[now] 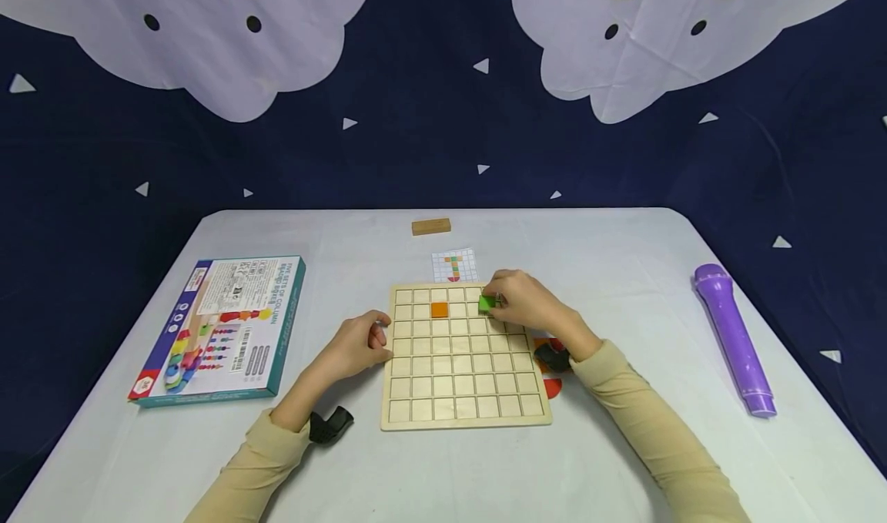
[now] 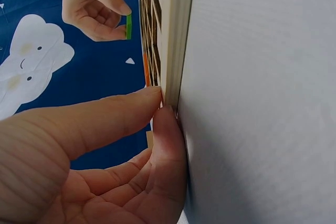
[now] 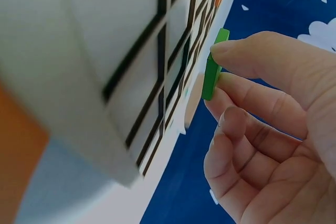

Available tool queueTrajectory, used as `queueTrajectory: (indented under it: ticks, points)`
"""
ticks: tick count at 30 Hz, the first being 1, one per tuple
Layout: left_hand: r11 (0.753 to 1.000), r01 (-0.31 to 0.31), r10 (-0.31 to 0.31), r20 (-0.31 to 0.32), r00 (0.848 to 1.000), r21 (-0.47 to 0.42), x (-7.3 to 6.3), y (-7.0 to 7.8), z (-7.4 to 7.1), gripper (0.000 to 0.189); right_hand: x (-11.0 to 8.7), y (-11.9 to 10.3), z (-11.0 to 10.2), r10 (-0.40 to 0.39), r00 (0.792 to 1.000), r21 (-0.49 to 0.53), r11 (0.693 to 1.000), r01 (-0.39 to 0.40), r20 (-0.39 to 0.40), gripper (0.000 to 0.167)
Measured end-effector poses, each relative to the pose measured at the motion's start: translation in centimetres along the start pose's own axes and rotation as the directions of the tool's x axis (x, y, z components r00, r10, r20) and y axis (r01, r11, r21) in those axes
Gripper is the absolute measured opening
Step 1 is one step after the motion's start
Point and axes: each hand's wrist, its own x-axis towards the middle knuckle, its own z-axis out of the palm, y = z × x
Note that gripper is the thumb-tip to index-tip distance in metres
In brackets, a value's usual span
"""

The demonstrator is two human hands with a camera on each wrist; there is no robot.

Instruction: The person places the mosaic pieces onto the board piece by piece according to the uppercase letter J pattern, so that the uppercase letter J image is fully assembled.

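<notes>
A wooden grid board (image 1: 423, 388) lies on the white table, and one orange square tile (image 1: 440, 310) sits in a cell near its far edge. My right hand (image 1: 523, 301) pinches a green square tile (image 1: 487, 303) between thumb and fingers above the board's far right part. In the right wrist view the green tile (image 3: 212, 69) is held on edge, apart from the grid. My left hand (image 1: 356, 346) is at the board's left side. The left wrist view shows its thumb and index finger pinching the board's edge (image 2: 176, 40), the other fingers curled.
Behind the board lie a pattern card (image 1: 453, 265) and a wooden block (image 1: 431, 226). A boxed toy set (image 1: 222, 326) is on the left, a purple microphone-shaped object (image 1: 734, 338) on the right. Red pieces (image 1: 552, 388) and orange ones lie beside the board, partly under my right wrist.
</notes>
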Motion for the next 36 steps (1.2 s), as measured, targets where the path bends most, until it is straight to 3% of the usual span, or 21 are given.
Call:
queueTrajectory:
  ticks: [16,36]
  points:
    - [1.000,0.006,-0.006,-0.002,1.000,0.007,0.0,0.2,0.0,0.045,1.5,-1.6,0.9,-0.050,0.998,-0.028,0.998,0.051,0.040,0.017]
    - [1.000,0.010,-0.010,-0.002,1.000,0.007,0.0,0.2,-0.1,0.045,2.7,-1.9,1.5,-0.084,0.992,-0.026,0.996,0.087,0.095,0.013]
